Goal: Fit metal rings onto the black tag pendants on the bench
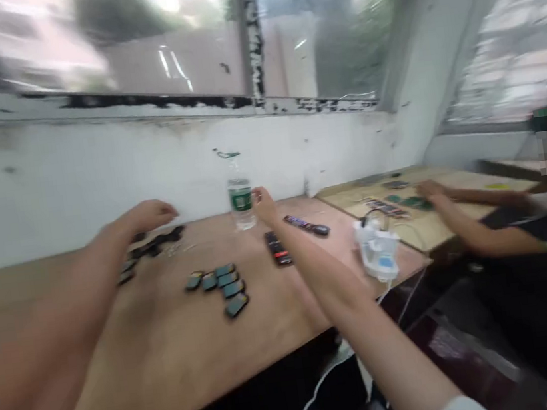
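Observation:
My left hand (150,214) is over the far left of the table, its fingers loosely stretched to the right with nothing visible in them. Just beneath it lie several small black parts (155,245) and tiny pale pieces (173,250). At the right side of an upright clear water bottle (241,199) with a green label is my right hand (264,205). Its fingers are bent and partly hidden, so whether they grip the bottle is unclear. Between my arms several small dark devices with grey-green faces (236,304) lie grouped on the wooden table (187,357).
Beside my right forearm lie a black and red device (278,248) and a dark pen-like tool (306,225). A white box-shaped unit (379,249) with cables stands at the table's right edge. Another person's hand (430,190) touches green boards (414,202) on the adjoining table.

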`<move>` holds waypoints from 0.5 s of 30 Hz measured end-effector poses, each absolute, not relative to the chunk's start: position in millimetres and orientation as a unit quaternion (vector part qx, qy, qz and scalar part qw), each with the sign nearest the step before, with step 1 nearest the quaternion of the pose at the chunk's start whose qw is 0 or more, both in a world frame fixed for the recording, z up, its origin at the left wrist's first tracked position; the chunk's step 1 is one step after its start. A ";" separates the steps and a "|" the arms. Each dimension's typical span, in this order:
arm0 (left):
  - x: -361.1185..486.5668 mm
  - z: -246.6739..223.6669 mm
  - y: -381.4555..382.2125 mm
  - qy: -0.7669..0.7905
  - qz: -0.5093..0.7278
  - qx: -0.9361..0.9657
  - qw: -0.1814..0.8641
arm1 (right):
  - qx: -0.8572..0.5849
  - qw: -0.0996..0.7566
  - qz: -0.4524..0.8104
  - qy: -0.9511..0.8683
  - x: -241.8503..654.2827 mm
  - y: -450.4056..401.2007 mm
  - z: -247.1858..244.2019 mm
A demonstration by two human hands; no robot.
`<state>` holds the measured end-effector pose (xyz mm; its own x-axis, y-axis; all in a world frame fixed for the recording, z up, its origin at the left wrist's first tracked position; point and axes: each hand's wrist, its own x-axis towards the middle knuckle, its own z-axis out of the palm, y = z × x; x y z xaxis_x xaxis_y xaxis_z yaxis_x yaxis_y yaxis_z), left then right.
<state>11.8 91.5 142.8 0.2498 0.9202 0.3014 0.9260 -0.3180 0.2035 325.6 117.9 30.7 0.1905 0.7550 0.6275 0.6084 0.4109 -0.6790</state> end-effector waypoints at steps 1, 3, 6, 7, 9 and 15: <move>1.5 134.9 74.8 -0.577 -0.163 -0.800 -0.015 | -0.494 0.538 0.099 -0.676 323.4 109.4 28.1; -5.7 110.5 46.0 -0.547 -0.181 -0.816 -0.050 | -0.424 0.468 0.153 -0.760 316.0 93.0 18.9; 4.2 59.8 15.7 -0.507 -0.262 -0.817 -0.087 | -0.369 0.350 0.175 -0.843 296.8 62.0 -0.7; 9.1 42.4 8.6 -0.493 -0.262 -0.823 -0.105 | -0.363 0.319 0.166 -0.860 289.3 51.1 -7.5; 17.5 11.7 -1.2 -0.465 -0.271 -0.834 -0.123 | -0.373 0.300 0.134 -0.867 275.5 33.4 -19.8; 36.4 -29.4 -11.2 -0.465 -0.246 -0.838 -0.145 | -0.422 0.234 0.129 -0.866 267.5 15.0 -32.0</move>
